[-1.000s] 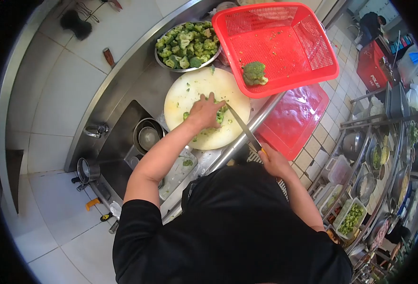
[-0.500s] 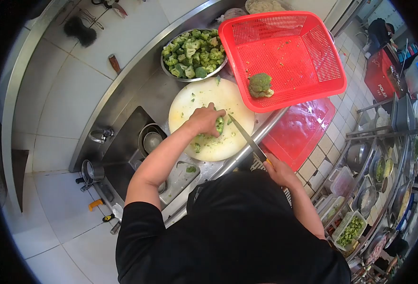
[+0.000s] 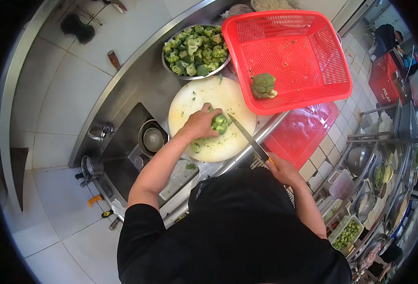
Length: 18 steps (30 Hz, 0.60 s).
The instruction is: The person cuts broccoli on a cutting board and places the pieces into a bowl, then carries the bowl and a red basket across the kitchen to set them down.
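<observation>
The person's left hand [image 3: 198,124] is closed in a firm grip around a cluster of green broccoli florets [image 3: 220,123], which sits on the round, pale-cream plastic cutting board [image 3: 190,102] near its right-hand part. The right hand [image 3: 281,169] is wrapped tight round the handle of a long steel kitchen knife [image 3: 247,137], whose blade slants up and left so that its tip lies just beside the florets, touching or nearly touching them; which of the two cannot be told. Small green scraps lie on the board below the left hand. Beyond the board stands a round stainless-steel bowl [image 3: 195,44] heaped with cut broccoli pieces, and to its right a red plastic mesh basket [image 3: 289,61] overlaps the board's upper right edge and holds one whole broccoli head [image 3: 264,85]. All of this rests on a stainless-steel worktop [image 3: 147,87], with a sink [image 3: 123,142] to the left of the board. This looks like the cutting step: the piece is steadied and the blade set to it. The next cut would call for fingertips tucked clear of the edge and a controlled downward stroke through the stem.
</observation>
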### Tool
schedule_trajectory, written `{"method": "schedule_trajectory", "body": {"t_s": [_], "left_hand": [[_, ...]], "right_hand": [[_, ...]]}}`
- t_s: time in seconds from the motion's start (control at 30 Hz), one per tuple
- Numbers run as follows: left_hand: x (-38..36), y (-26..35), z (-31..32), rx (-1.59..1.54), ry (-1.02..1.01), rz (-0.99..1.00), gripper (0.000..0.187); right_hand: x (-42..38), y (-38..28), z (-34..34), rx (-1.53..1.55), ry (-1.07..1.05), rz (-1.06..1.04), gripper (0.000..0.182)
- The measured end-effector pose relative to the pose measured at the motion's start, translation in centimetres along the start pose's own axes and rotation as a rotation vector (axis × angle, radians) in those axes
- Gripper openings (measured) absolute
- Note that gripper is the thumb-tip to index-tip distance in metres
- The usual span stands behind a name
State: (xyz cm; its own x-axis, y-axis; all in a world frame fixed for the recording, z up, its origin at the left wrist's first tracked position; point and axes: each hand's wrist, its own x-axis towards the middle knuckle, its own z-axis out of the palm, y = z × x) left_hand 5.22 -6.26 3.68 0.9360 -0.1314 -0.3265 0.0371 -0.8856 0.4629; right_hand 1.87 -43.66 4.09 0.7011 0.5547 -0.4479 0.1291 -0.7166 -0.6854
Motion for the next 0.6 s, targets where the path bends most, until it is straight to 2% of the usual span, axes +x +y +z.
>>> {"method": "schedule_trajectory", "body": {"t_s": [0.03, 0.17, 0.23, 0.27, 0.33, 0.53, 0.6], "left_hand": [[-0.2, 1.3, 0.0, 0.079, 0.003, -0.029, 0.078], [0.3, 1.7, 1.0, 0.068, -0.026, -0.045, 0.078], [0.4, -0.5, 2.0, -0.132, 0.137, -0.007, 0.074], [0.5, -1.4, 2.3, -0.131, 0.135, -0.005, 0.074], [0.3, -2.1, 2.0, -0.294, 0.259, -0.027, 0.070], [1.7, -3.7, 1.6, -0.402, 0.310, -0.068, 0.068], [2.3, -4.5, 1.4, -0.515, 0.442, -0.050, 0.069]], "right_hand": [[0.2, -0.1, -0.2, -0.005, -0.008, 0.003, 0.044], [0.6, -0.6, -0.7, -0.032, -0.023, -0.010, 0.041], [0.7, -0.7, -0.8, -0.035, -0.017, -0.011, 0.040], [0.6, -0.8, -0.8, -0.023, -0.021, -0.004, 0.040], [0.6, -1.2, -0.9, -0.008, -0.028, 0.005, 0.040], [0.8, -2.0, -1.4, 0.001, -0.073, 0.075, 0.044], [0.8, -1.7, -1.3, -0.002, -0.070, 0.054, 0.045]]}}
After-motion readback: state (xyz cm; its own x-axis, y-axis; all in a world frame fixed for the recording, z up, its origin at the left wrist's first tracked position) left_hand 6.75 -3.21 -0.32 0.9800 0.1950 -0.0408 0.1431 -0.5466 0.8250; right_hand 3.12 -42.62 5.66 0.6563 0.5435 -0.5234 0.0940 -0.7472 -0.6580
